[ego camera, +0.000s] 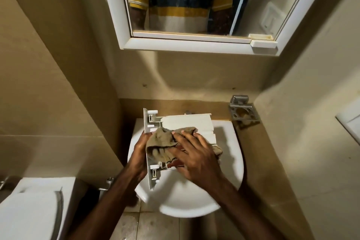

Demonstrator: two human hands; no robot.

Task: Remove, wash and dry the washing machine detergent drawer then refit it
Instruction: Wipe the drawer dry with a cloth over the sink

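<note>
Head view: we hold the white plastic detergent drawer (187, 122) above the white ceramic basin (229, 163), its long axis running from the front panel at our left out to the right. Our left hand (139, 154) makes the grip, closed around the panel's edge. Our right hand (194, 154) lies flat, fingers spread, pressing a crumpled tan cloth (165, 140) onto the drawer's near side. We judge drying under way; the far right end lies beyond the cloth, nearer the right hand.

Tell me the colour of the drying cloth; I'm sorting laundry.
Beige-brown, with dark edging, seen in the head view: the cloth lies on the white drawer.
</note>
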